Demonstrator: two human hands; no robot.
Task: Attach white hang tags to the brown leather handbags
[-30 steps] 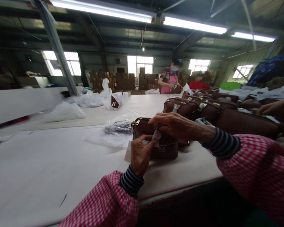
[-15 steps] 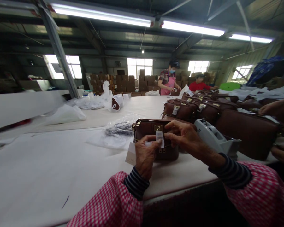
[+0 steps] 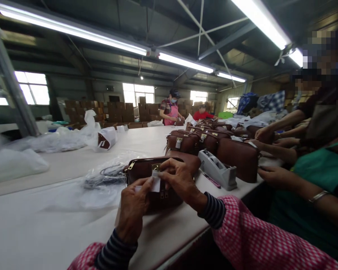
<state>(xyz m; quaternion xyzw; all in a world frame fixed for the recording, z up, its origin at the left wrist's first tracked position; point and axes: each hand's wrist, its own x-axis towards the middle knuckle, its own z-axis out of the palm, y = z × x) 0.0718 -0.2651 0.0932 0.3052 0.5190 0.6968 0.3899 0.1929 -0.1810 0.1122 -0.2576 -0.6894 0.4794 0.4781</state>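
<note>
A dark brown handbag [image 3: 139, 170] with a gold zip pull stands on the table in front of me. At its front hangs a small white wrapper [image 3: 155, 184], just below the gold clasp [image 3: 155, 167]. My left hand [image 3: 135, 206] is closed, pinching the lower left part of the wrapper between thumb and fingertip. From the right, my right hand [image 3: 181, 180] pinches the wrapper's upper edge beside the clasp, its fingers partly covering the bag's front. Whatever the wrapper covers is hidden.
A grey tape dispenser [image 3: 218, 170] and a pink cutter [image 3: 212, 180] lie right of the bag. Several brown handbags [image 3: 183, 140] stand behind. Clear plastic with dark cords [image 3: 107, 176] lies left. Co-workers' hands [image 3: 278, 176] reach in at right.
The view has swung right, so the bag and table sit further left and more co-workers show. My right fingers have moved in from beside the wrapper onto its top edge.
</note>
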